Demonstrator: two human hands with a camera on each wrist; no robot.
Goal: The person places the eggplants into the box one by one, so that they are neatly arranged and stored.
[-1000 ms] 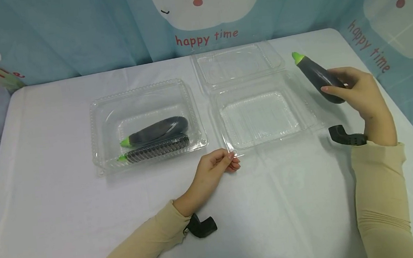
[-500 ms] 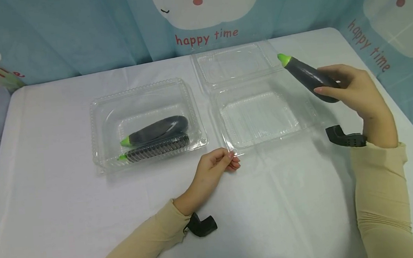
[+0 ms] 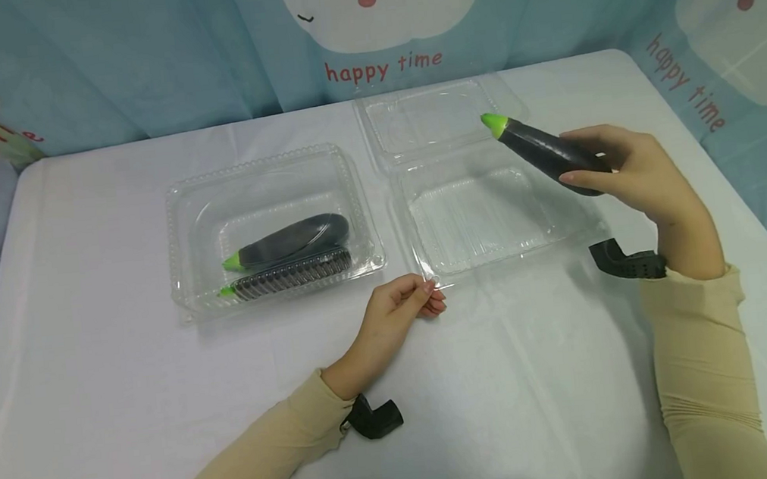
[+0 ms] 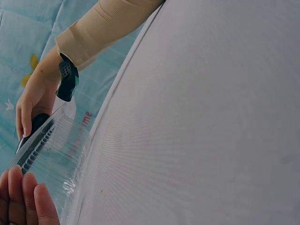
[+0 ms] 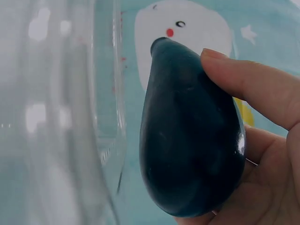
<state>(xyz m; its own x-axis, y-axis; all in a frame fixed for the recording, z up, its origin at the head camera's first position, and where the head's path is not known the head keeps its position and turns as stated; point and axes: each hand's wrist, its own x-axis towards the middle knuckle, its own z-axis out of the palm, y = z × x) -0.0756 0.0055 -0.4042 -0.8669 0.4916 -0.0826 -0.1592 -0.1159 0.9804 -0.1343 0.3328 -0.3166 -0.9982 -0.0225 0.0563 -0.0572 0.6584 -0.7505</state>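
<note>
My right hand (image 3: 645, 175) grips a dark purple eggplant (image 3: 547, 149) with a green stem end, thumb on one side and fingers on the other. The eggplant is held tilted, stem toward the upper left, over the right part of an open clear plastic container (image 3: 478, 223). In the right wrist view the rounded bottom of the eggplant (image 5: 192, 136) faces the camera. My left hand (image 3: 396, 310) pinches the container's near left corner between thumb and fingers. The container's lid (image 3: 431, 121) lies folded back behind its base.
Left of the open container stands a second clear plastic container (image 3: 256, 190). Inside it lie two eggplants, one (image 3: 294, 240) behind the other (image 3: 294, 275), stems to the left. A white cloth covers the table (image 3: 95, 386), and a blue printed curtain (image 3: 169, 60) hangs behind.
My right hand has carried the eggplant leftward, from the right of the open container to over its right part. My left hand has stayed at the container's corner.
</note>
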